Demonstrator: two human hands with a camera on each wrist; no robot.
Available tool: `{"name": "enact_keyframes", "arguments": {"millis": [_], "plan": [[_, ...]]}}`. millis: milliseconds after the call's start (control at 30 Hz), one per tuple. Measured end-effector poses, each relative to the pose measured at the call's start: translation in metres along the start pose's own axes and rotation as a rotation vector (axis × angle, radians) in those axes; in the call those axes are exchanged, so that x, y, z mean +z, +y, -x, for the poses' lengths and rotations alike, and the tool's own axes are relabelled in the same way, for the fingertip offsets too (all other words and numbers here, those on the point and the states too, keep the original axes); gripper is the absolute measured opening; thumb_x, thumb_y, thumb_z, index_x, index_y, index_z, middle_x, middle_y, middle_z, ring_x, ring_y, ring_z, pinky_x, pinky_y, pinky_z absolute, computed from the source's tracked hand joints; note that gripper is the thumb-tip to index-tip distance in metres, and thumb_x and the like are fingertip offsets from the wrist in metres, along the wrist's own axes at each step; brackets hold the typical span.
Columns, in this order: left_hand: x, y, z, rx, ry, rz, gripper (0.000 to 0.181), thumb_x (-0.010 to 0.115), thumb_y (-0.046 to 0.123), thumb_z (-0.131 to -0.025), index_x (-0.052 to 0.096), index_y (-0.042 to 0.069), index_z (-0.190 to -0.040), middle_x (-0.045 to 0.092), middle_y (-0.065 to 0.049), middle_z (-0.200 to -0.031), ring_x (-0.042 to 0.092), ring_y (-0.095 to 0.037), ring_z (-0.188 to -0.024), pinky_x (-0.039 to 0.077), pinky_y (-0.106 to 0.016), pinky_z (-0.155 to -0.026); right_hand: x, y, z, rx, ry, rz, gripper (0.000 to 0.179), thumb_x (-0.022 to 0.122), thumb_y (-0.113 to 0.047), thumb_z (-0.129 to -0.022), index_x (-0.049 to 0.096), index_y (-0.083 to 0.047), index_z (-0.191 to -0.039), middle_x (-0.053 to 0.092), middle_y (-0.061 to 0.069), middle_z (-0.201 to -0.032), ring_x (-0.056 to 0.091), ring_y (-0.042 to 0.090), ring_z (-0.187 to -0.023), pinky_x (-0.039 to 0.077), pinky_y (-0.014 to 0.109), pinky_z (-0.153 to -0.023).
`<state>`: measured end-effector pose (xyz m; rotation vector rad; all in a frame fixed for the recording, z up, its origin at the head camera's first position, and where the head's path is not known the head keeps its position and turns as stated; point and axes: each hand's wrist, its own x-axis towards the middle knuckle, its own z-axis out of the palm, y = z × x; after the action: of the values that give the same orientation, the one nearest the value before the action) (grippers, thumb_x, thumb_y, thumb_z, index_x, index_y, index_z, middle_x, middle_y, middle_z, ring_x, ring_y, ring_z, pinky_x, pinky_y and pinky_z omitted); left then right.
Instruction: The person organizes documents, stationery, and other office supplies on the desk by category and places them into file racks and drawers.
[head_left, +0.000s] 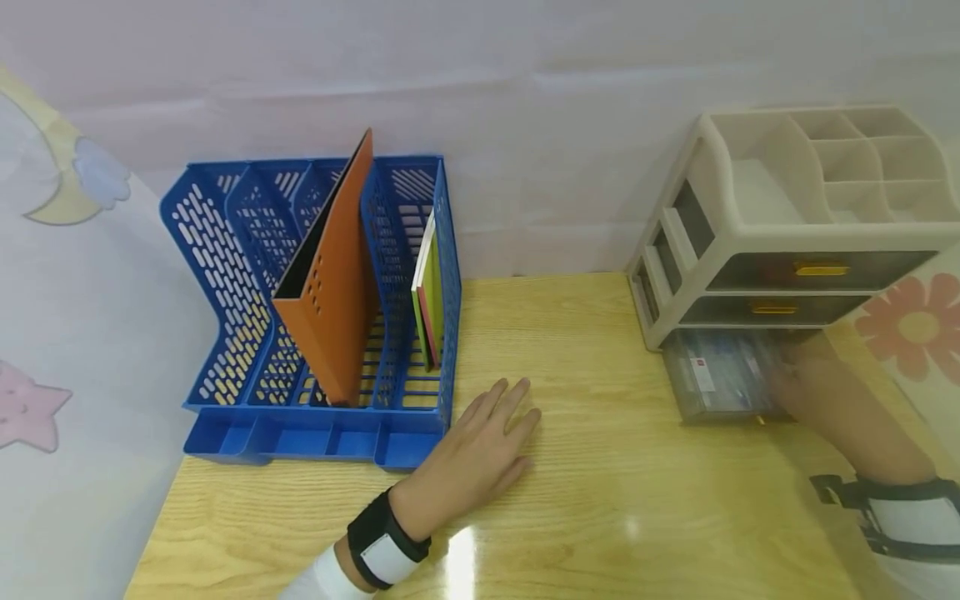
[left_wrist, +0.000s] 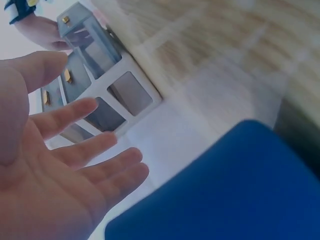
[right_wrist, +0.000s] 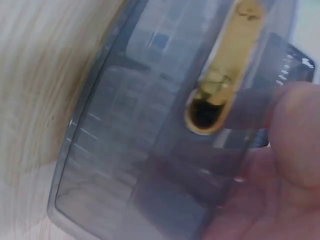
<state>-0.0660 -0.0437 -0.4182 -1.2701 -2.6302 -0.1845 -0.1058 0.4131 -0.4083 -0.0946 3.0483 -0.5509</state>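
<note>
My left hand [head_left: 474,454] lies palm down on the table, fingers spread, near the front right corner of a blue file rack [head_left: 315,408]. In the left wrist view its fingers are loosely extended with nothing between them. On the right, my blurred right hand [head_left: 813,392] reaches over the front of the pulled-out bottom drawer [head_left: 686,383] of a cream desk organizer [head_left: 720,233]. The right wrist view shows the clear grey drawer front with its gold handle [right_wrist: 225,70]. A dark glossy thing [right_wrist: 295,62] appears beside the thumb; I cannot tell whether the fingers grip it.
An orange binder [head_left: 337,308] and several thin booklets [head_left: 429,300] stand in the rack. Packets with a white label [head_left: 702,375] lie in the open drawer. Two closed drawers sit above it, under the top compartments. A pale cloth [head_left: 540,167] hangs behind the table [head_left: 570,467].
</note>
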Motion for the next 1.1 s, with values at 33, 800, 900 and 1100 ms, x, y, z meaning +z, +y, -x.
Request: {"name": "enact_keyframes", "arguments": {"millis": [33,800,900,1100], "plan": [[0.000,0.000,-0.001,0.001,0.006,-0.009,0.059,0.066,0.041,-0.089,0.052,0.008,-0.137,0.036,-0.023,-0.152,0.039,-0.042,-0.134,0.043,-0.050,-0.107,-0.002,-0.003,0.005,0.012,0.016,0.009,0.045,0.043,-0.028,-0.101,0.052,0.013,-0.118,0.061,0.041,-0.093,0.058,0.055,-0.075,0.045,0.066,-0.061],[-0.004,0.010,-0.049,0.062,0.052,0.015,0.077,0.037,0.065,-0.094,0.028,0.018,-0.154,0.021,-0.018,-0.161,-0.001,-0.041,-0.146,0.026,-0.060,-0.114,-0.003,-0.011,0.098,0.172,0.084,-0.199,0.036,0.047,-0.025,-0.103,0.067,0.004,-0.108,0.072,-0.002,-0.081,0.051,-0.011,-0.062,0.046,0.024,-0.046],[-0.004,0.010,-0.051,0.088,0.058,0.034,0.078,0.039,0.065,-0.094,0.028,0.018,-0.154,0.021,-0.017,-0.161,-0.002,-0.040,-0.146,0.024,-0.059,-0.115,0.007,0.004,0.103,0.155,-0.090,-0.291,0.044,0.039,-0.025,-0.106,0.062,0.011,-0.116,0.074,-0.005,-0.086,0.059,-0.004,-0.067,0.052,0.026,-0.051],[-0.002,0.009,-0.056,0.131,0.066,0.060,0.082,0.044,0.066,-0.090,0.028,0.017,-0.154,0.020,-0.017,-0.161,-0.002,-0.040,-0.146,0.020,-0.057,-0.117,0.026,0.026,0.098,0.089,-0.351,-0.926,0.043,0.024,-0.017,-0.109,0.053,0.003,-0.133,0.071,-0.011,-0.116,0.067,0.008,-0.100,0.059,0.024,-0.077]]}}
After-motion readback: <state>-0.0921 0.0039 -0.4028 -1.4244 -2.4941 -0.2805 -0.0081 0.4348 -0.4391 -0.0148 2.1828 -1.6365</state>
